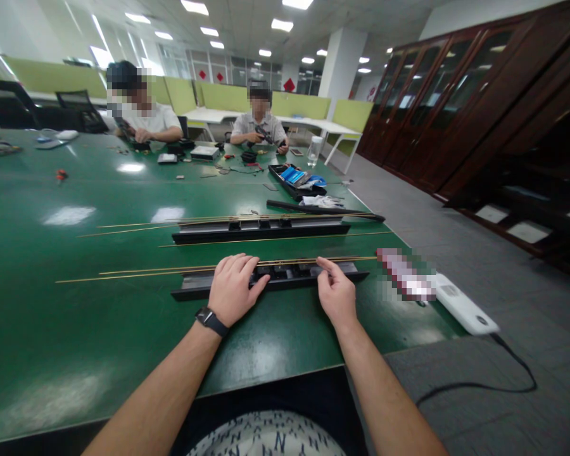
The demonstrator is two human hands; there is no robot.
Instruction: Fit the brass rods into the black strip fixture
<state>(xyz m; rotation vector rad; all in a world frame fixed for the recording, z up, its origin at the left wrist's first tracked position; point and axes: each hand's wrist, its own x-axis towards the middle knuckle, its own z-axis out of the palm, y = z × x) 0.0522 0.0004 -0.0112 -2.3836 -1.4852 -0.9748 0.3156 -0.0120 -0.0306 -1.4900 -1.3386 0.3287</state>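
My left hand [232, 285] lies palm down over a long black channel-shaped rail [285, 278], its fingers stretched across the edge and the thumb apart. Thin brass-coloured rods [137, 273] run along the top of this rail and stick out far to the left. My right hand [336, 288] is at the rail's right part, index fingertip at the rods and the other fingers curled in. What lies between its fingers is hidden. Dark blocks sit inside the rail between my hands.
Behind lies a second black rail [261, 233] with rods on it. Further back are a black tray [297, 180] of blue packets, white gloves [320, 201] and a black bar. A white device [465, 304] with a cable is at the right edge. Two people sit across the green table [123, 335].
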